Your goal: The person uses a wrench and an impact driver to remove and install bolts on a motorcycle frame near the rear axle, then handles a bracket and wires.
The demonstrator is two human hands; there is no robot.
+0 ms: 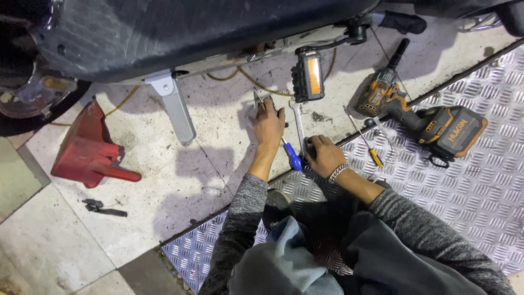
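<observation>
While the left hand (pixel 268 124) gripped the pliers (pixel 258 100) and the right hand (pixel 322 155) closed over the blue-handled screwdriver (pixel 293 158) on the floor (pixel 180 180), lifting each tool clear of the wrench (pixel 298 124) looked wisest.

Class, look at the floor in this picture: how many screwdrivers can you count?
2. A blue-handled screwdriver lies between the left hand and right hand; a yellow-handled screwdriver lies right of the right hand, near the cordless drill. Others may be hidden.

stained tile floor (pixel 164 180), steel tread plate (pixel 469 186)
</observation>
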